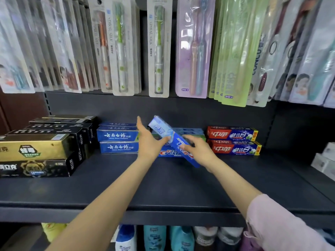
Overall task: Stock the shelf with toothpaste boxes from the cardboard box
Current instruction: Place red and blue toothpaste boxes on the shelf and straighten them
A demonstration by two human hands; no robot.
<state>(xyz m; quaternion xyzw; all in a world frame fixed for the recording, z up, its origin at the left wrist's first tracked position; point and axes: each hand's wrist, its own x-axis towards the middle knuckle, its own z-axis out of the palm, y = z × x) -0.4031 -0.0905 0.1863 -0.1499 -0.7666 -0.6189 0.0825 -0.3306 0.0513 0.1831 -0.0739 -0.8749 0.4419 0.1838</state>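
A blue Crest toothpaste box (170,136) hangs tilted above the dark shelf (163,187), its far end up and to the left. My right hand (199,151) grips its near end. My left hand (147,142) has straight fingers, and its thumb touches the box's middle from the left. Behind them another Crest box (168,153) lies flat at the back of the shelf, partly hidden. The cardboard box is out of view.
Blue toothpaste boxes (117,140) are stacked to the left, black and gold ones (41,147) farther left, red and blue ones (233,142) to the right. Packaged toothbrushes (159,48) hang above. White boxes (324,160) sit far right. Bottles (155,238) stand on the shelf below.
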